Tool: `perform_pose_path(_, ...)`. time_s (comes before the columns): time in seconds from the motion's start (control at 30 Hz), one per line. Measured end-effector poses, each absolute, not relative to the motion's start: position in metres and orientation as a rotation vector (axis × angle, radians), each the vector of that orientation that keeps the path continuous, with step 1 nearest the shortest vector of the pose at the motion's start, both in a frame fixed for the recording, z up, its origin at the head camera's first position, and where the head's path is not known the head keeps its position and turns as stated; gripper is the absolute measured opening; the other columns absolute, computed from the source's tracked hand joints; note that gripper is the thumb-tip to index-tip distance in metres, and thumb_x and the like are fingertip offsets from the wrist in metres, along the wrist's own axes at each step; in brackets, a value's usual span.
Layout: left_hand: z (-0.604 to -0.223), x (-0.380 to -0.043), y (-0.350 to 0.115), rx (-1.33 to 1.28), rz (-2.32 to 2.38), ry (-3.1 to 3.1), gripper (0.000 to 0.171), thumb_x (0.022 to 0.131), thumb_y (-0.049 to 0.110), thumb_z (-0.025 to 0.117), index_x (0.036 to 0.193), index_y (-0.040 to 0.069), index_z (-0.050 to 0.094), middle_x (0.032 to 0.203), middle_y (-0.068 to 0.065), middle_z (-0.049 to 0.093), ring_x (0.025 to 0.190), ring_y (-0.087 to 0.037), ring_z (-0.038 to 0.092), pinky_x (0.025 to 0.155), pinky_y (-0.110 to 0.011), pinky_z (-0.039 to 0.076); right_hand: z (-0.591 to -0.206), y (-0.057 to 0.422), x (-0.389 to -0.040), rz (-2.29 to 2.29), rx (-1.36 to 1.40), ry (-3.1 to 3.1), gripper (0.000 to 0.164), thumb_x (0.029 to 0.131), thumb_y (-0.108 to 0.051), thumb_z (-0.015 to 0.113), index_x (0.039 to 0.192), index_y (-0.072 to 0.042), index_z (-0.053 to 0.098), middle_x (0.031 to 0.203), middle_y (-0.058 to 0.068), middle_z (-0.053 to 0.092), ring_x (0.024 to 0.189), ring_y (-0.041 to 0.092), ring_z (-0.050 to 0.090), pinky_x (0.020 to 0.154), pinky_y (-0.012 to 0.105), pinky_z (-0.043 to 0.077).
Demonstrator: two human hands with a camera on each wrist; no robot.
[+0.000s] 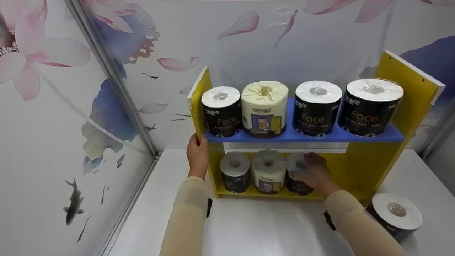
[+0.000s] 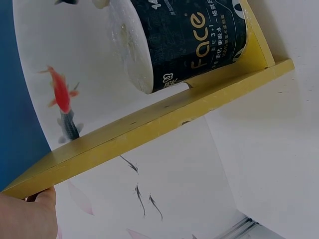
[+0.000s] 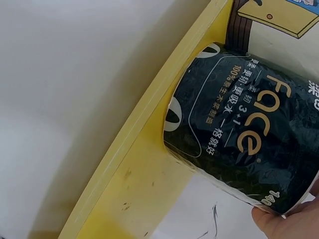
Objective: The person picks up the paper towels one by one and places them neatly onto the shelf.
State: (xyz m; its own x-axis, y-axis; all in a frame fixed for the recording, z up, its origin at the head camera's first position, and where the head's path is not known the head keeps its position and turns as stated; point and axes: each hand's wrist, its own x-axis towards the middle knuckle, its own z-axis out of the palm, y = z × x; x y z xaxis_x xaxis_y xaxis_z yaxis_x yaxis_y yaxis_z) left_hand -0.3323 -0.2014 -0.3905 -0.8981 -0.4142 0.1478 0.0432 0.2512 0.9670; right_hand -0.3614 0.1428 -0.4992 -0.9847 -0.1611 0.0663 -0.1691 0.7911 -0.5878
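A small yellow shelf point(image 1: 355, 177) with a blue upper board point(image 1: 369, 136) stands on the white table. My left hand point(image 1: 198, 154) grips the front edge of its left side panel point(image 1: 202, 85), just under the blue board. On the lower board, my right hand point(image 1: 314, 172) holds a black-wrapped toilet paper roll point(image 3: 244, 129) by its top end. That roll stands third from the left, close beside a cream-wrapped roll point(image 1: 269, 174). Left of the cream one is another black-wrapped roll point(image 1: 235, 174). In the left wrist view, fingers point(image 2: 47, 199) bend at the panel's edge.
Above, three black-wrapped rolls point(image 1: 222, 117) and a cream-wrapped roll point(image 1: 265, 110) line the blue board. Another black-wrapped roll point(image 1: 397, 213) stands on the table point(image 1: 249, 227) at the front right, near my right forearm. Behind the shelf rises a flower-printed wall point(image 1: 249, 53).
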Motion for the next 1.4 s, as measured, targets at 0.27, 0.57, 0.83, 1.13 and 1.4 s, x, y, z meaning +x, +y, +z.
perform_pose_path(0.27,-0.3902,-0.3303,-0.2006,0.311,-1.684,-2.141,0.044,0.100,0.026,0.044,0.139,0.005,0.048,0.124,-0.014,0.057,0.106,-0.027,0.053,0.094,-0.042,0.041,-0.4984,0.1424,-0.3597,0.930,0.315,-2.964,0.071,0.083,-0.048,0.067,0.129,0.005,0.058,0.149,0.032,0.029,0.136,0.052,0.015,0.109,0.063,0.014)
perform_pose_path(0.57,-0.3860,-0.3292,-0.1995,0.328,-1.683,-2.139,0.044,0.100,0.025,0.044,0.138,0.005,0.048,0.123,-0.014,0.058,0.103,-0.027,0.051,0.092,-0.041,0.041,-0.4994,0.1425,-0.3567,0.927,0.327,-2.984,0.075,0.086,-0.052,0.062,0.134,0.005,0.053,0.151,0.031,0.025,0.141,0.047,0.009,0.111,0.062,0.008)
perform_pose_path(0.83,-0.3871,-0.3304,-0.1990,0.345,-1.679,-2.164,0.044,0.100,0.026,0.043,0.139,0.006,0.047,0.123,-0.014,0.057,0.105,-0.027,0.051,0.093,-0.042,0.041,-0.5037,0.1425,-0.3576,0.964,0.306,-2.967,0.072,0.086,-0.048,0.064,0.133,0.006,0.053,0.151,0.031,0.024,0.140,0.049,0.007,0.111,0.062,0.011)
perform_pose_path(1.13,-0.3878,-0.3302,-0.1990,0.342,-1.679,-2.161,0.045,0.101,0.026,0.043,0.141,0.004,0.046,0.133,-0.015,0.054,0.114,-0.029,0.052,0.099,-0.045,0.040,-0.5043,0.1412,-0.3572,0.943,0.302,-2.950,0.073,0.086,-0.046,0.065,0.134,0.007,0.052,0.152,0.030,0.026,0.140,0.048,0.008,0.112,0.059,0.010)
perform_pose_path(1.4,-0.3874,-0.3294,-0.1985,0.321,-1.645,-2.144,0.041,0.099,0.023,0.043,0.135,0.003,0.051,0.123,-0.015,0.059,0.101,-0.028,0.052,0.092,-0.042,0.041,-0.4979,0.1366,-0.3514,0.969,0.269,-2.911,0.084,0.084,-0.042,0.067,0.141,0.012,0.037,0.152,0.035,0.014,0.138,0.051,0.009,0.111,0.061,0.015)
